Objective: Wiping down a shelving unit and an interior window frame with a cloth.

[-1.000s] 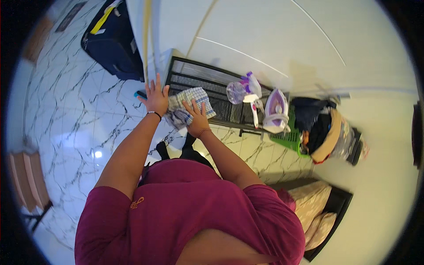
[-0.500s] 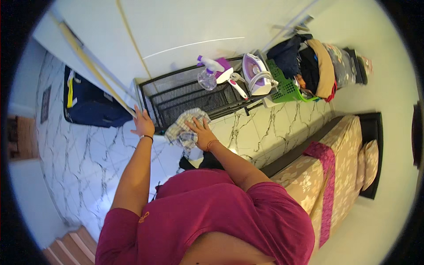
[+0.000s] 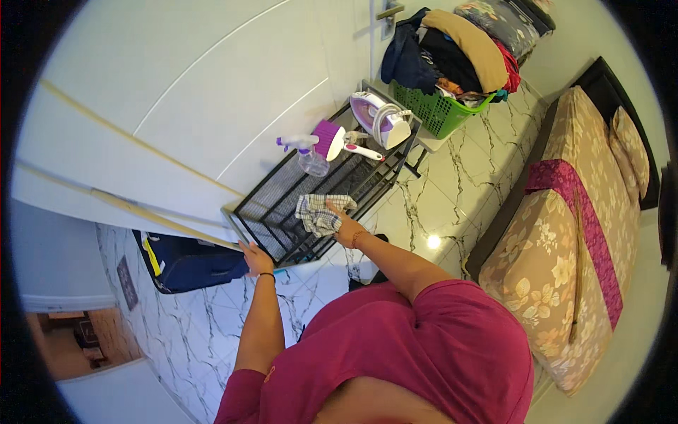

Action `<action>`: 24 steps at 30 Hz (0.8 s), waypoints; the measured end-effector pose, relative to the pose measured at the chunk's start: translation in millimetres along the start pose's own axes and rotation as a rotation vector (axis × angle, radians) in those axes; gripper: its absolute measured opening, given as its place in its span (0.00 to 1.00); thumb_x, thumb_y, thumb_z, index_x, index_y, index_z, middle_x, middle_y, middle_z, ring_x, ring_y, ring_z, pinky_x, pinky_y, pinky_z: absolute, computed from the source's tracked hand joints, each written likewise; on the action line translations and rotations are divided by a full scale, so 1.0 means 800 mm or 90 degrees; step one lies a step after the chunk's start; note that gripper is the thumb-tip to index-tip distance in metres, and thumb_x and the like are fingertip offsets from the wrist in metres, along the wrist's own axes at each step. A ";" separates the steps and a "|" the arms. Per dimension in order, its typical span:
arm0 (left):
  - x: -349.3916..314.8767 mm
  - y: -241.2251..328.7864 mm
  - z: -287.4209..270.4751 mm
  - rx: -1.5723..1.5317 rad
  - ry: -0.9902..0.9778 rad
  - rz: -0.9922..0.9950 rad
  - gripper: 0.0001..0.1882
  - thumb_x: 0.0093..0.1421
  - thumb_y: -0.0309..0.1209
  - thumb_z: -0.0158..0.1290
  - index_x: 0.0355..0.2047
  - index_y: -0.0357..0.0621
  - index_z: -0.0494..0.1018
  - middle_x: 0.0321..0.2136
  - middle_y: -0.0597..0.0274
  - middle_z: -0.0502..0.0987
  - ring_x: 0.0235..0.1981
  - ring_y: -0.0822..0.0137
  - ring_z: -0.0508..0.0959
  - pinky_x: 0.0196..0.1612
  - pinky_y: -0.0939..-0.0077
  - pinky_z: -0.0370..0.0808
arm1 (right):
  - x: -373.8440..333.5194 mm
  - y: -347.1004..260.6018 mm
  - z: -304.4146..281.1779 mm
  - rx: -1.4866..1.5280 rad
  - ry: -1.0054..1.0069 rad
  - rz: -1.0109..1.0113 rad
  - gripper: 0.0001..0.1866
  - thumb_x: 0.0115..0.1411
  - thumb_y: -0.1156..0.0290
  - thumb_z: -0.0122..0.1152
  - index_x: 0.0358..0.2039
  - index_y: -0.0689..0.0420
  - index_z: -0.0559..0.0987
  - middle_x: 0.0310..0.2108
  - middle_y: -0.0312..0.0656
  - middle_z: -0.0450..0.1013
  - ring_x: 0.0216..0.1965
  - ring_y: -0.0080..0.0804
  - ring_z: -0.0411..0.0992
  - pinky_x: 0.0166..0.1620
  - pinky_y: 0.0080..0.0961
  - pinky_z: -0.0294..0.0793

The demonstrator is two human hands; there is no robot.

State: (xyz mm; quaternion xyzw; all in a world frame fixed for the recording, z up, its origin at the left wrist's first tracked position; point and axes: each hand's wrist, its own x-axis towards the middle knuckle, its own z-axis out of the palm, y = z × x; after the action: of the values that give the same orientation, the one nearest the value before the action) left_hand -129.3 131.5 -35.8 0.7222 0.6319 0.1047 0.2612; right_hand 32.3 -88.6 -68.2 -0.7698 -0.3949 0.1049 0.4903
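Note:
A checked cloth [image 3: 319, 214] is bunched under the fingers of my right hand [image 3: 346, 230], which presses it against the black mesh rack [image 3: 272, 212]. My left hand [image 3: 257, 260] is at the rack's near left corner, beside the door's edge, with its fingers stretched out and nothing seen in them. Farther along the rack's top lie a clear spray bottle [image 3: 313, 164] with a purple and white head, a purple and white brush [image 3: 330, 140] with a handle, and a white and purple iron [image 3: 388, 126] with its cord wound up.
Beyond the rack stands a green basket [image 3: 438, 113] heaped with clothes [image 3: 459, 60]. To the right is a bed [image 3: 558, 240] with a floral cover. A dark blue suitcase [image 3: 201, 265] lies at the left, past the open white door [image 3: 162, 92], on marbled floor tiles [image 3: 452, 169].
My view has turned, so the rack sits more slanted. My right hand has carried the cloth onto the rack, and my left hand has come in closer to the rack's corner.

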 end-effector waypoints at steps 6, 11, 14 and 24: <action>-0.009 0.018 -0.006 -0.010 -0.028 0.007 0.28 0.61 0.49 0.32 0.61 0.64 0.44 0.49 0.50 0.68 0.52 0.47 0.65 0.51 0.27 0.39 | 0.002 0.081 -0.101 -0.084 0.133 0.231 0.35 0.49 0.71 0.47 0.59 0.40 0.54 0.49 0.53 0.63 0.43 0.53 0.67 0.45 0.39 0.67; 0.001 -0.003 0.009 -0.012 0.041 0.011 0.32 0.59 0.54 0.35 0.61 0.68 0.43 0.49 0.48 0.67 0.52 0.47 0.65 0.52 0.28 0.37 | -0.048 0.095 -0.226 -0.012 -0.031 0.444 0.21 0.56 0.62 0.47 0.49 0.57 0.68 0.43 0.52 0.69 0.43 0.37 0.69 0.47 0.29 0.65; 0.001 -0.005 -0.001 0.050 0.040 0.005 0.36 0.55 0.60 0.37 0.62 0.65 0.44 0.55 0.46 0.60 0.58 0.46 0.57 0.53 0.28 0.34 | -0.104 0.135 -0.267 0.367 0.193 0.531 0.22 0.56 0.58 0.50 0.44 0.63 0.72 0.38 0.48 0.73 0.37 0.30 0.71 0.44 0.26 0.67; -0.168 0.129 0.071 0.245 -0.095 0.328 0.40 0.51 0.46 0.53 0.61 0.62 0.47 0.62 0.52 0.42 0.63 0.50 0.43 0.55 0.35 0.42 | 0.088 0.161 -0.437 0.152 0.168 0.153 0.21 0.59 0.62 0.49 0.44 0.69 0.69 0.43 0.48 0.70 0.44 0.33 0.67 0.47 0.25 0.64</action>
State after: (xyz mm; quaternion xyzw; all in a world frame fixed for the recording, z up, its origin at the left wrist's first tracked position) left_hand -37.8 -19.3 -7.2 0.9002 0.4154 -0.0073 0.1302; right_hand 336.0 -300.0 13.8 -0.7549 -0.2174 0.1065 0.6095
